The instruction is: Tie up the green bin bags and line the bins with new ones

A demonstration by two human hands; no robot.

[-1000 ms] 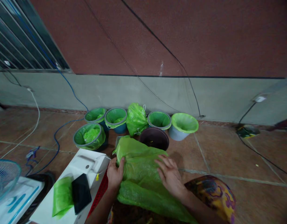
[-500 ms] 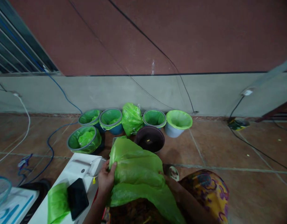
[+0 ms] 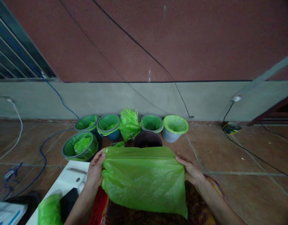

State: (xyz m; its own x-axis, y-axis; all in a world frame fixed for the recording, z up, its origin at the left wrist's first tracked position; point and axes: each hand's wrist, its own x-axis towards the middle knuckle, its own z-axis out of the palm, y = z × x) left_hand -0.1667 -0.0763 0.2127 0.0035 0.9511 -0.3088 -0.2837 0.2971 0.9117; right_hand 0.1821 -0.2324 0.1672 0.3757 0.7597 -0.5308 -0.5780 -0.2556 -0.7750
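Observation:
A green plastic bag (image 3: pixel 145 179) is stretched out flat in front of me, its upper edge pulled nearly straight. My left hand (image 3: pixel 95 167) pinches the upper left corner, thumb on the near side. At the upper right corner my right hand (image 3: pixel 189 168) pinches the plastic in the same way. The lower edge hangs loose over my patterned clothing (image 3: pixel 139 217). Just beyond the bag's upper edge stands a dark brown basin (image 3: pixel 148 139), partly hidden by the bag.
Along the wall stand several buckets lined with green bags, among them a white bucket (image 3: pixel 174 136) and a blue bucket (image 3: pixel 114 135). A tied green bag (image 3: pixel 129 125) sits between them. At left, a white surface (image 3: pixel 69 178) bears a green roll (image 3: pixel 50 209) and a black phone (image 3: pixel 69 200).
The bag was bunched and slanted; now it is spread wide and level between my hands. My right hand has moved right and up, and the view has shifted slightly.

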